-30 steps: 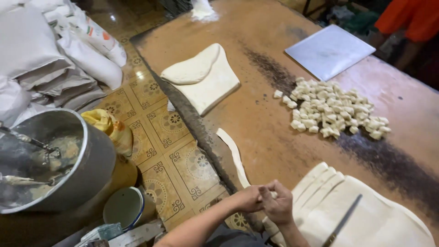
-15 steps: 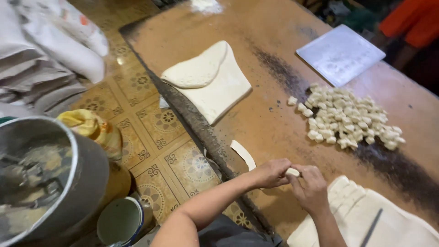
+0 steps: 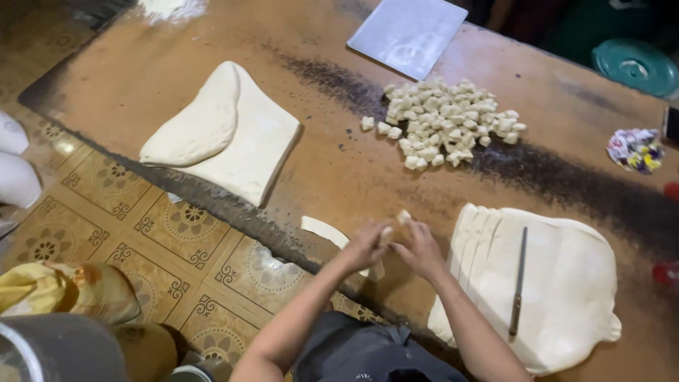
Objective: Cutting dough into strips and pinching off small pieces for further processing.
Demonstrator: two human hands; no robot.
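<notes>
Compared with half a second before, both hands are now closer to the pile of cut pieces (image 3: 450, 122), and a small dough piece (image 3: 403, 216) is above the fingers. The left hand (image 3: 366, 245) pinches the dough strip (image 3: 332, 237); the right hand (image 3: 420, 249) closes on its end. The strip lies just below the pile, on a brown wooden table (image 3: 332, 170). A knife (image 3: 518, 281) rests on the dough sheet (image 3: 559, 283). The floor (image 3: 177, 247) is patterned tile.
</notes>
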